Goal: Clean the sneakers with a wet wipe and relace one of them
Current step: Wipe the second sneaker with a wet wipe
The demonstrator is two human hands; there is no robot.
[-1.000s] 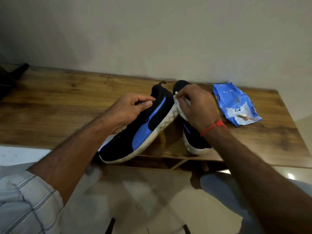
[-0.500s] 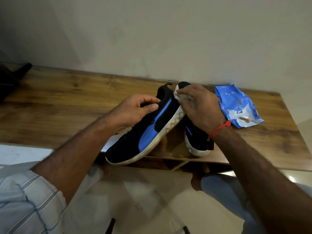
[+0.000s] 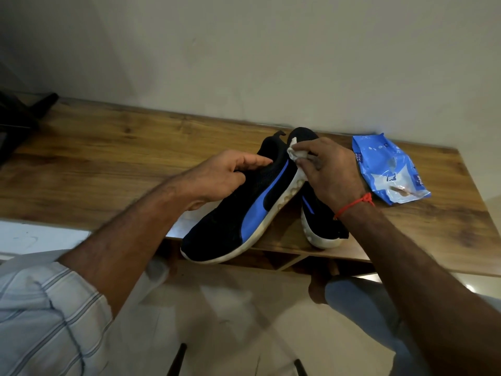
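The cleaning step is in hand: the white sole edge near the heel of the tilted sneaker [image 3: 244,210] is being wiped. The wet wipe [image 3: 294,154] is bunched and gripped in the curled fingers of the right hand [image 3: 330,175] and is pressed against the sole rim at about one o'clock from the shoe's middle. The sneaker is steadied by the left hand [image 3: 225,176], which is laid on the upper from the nine o'clock side; its fingers [image 3: 257,160] are held fairly straight along the collar, while the thumb is hidden, so a true grip cannot be confirmed.

For the next move, the wipe would probably need to be drawn along the rim toward the toe at seven o'clock, with the shoe held against the push. Relacing is judged not yet begun; no laces can be made out.

The sneaker is black knit with a blue side stripe and a white, dimpled sole that looks yellowed near the heel. It is propped on the wooden surface [image 3: 108,164], its toe overhanging the near edge. The second sneaker [image 3: 320,226] stands just beside it at three o'clock, partly hidden by the right wrist. A blue wipes packet [image 3: 387,169] lies farther toward three o'clock.
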